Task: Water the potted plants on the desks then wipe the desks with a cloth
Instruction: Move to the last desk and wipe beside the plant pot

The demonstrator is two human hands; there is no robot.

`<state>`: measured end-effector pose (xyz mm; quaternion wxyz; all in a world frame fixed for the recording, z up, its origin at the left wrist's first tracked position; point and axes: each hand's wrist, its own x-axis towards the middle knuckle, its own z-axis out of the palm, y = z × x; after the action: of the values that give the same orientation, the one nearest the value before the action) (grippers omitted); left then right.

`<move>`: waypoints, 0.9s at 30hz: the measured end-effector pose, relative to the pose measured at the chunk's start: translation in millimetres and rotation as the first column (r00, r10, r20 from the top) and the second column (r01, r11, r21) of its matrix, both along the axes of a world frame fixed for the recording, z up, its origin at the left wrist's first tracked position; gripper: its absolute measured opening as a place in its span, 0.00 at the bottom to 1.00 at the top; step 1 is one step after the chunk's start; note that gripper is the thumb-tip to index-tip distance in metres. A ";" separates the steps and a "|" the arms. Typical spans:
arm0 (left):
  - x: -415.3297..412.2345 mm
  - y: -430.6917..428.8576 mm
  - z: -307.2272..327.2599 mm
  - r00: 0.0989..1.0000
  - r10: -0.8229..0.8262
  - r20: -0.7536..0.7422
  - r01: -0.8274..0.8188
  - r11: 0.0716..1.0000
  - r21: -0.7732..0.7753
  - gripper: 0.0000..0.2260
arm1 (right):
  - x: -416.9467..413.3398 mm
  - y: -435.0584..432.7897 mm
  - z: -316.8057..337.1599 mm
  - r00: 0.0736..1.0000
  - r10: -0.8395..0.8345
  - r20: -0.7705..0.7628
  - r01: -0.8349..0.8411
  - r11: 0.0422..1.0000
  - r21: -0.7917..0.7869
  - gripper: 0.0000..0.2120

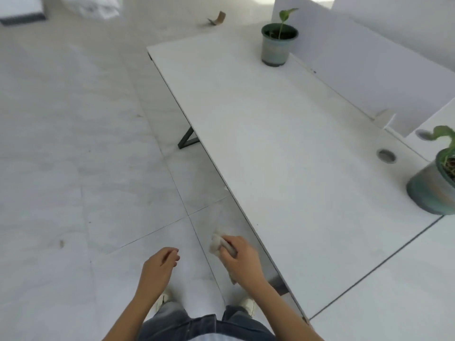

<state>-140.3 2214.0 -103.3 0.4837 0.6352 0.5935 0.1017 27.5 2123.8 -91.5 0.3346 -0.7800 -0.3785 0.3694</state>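
A long white desk (283, 148) runs from the far middle to the near right. One potted plant (277, 44) in a grey-green pot stands at the desk's far end. Another potted plant (435, 183) stands at the right edge of view. My right hand (242, 260) is shut on a crumpled pale cloth (218, 243), held over the floor just left of the desk's front edge. My left hand (160, 265) hangs beside it over the floor, fingers loosely curled and holding nothing.
A white partition (369, 67) lines the desk's far side. A round cable hole (386, 155) lies near the right plant. A second desk (398, 296) adjoins at the near right. A dark desk leg (188, 139) stands on the tiled floor. A cardboard scrap (218, 18) lies far off.
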 end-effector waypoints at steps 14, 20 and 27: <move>-214.1 130.2 4.4 0.969 0.246 0.020 -0.246 0.969 0.010 0.07 | -191.1 123.7 -4.0 0.986 -0.099 -0.133 0.098 0.995 -0.015 0.10; -240.8 137.2 -23.7 0.926 0.378 0.004 -0.371 0.908 -0.193 0.08 | -203.7 159.6 9.4 0.996 -0.044 -0.082 0.040 0.998 -0.043 0.05; -172.1 245.4 -19.8 0.967 0.254 0.036 -0.248 0.962 -0.115 0.09 | -142.1 247.5 -4.6 0.994 -0.103 -0.025 0.102 0.993 -0.057 0.10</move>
<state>-312.4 2459.4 -123.1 0.5160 0.5245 0.6614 0.1454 -114.6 2371.4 -96.1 0.3365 -0.8022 -0.3228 0.3729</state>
